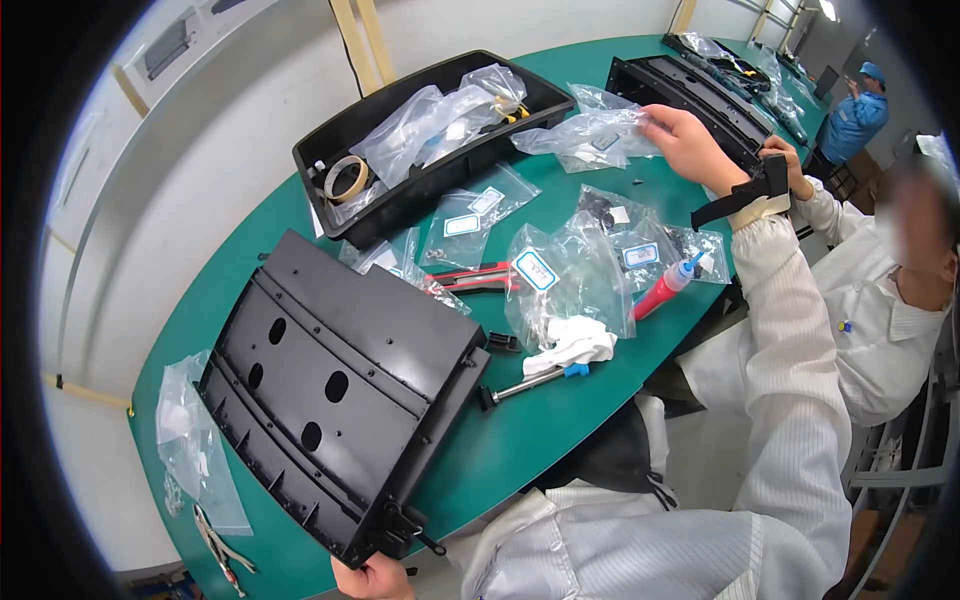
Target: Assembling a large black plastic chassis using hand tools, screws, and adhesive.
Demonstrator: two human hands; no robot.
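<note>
A large black metal panel [335, 345] with oval holes and rows of small studs lies tilted on the green table at the left. At its near lower corner, my left hand [374, 578] is closed on the edge, fingers partly hidden beneath. My right hand [692, 150], a black band on its wrist, reaches far over the table and pinches a clear plastic bag [600, 135] with a small label. Below that bag lie several labelled clear bags [575, 275] of small parts. Beside them are a red bottle with a blue tip [665, 290] and a red-and-black hand tool [470, 278].
A black bin [330, 215] with bags and a tape roll [346, 178] stands at the back. A white cloth [572, 345] and a metal rod tool [525, 385] lie near the front edge. Locking pliers [220, 550] lie at left. A co-worker [880, 290] works at right beside another black panel [690, 105].
</note>
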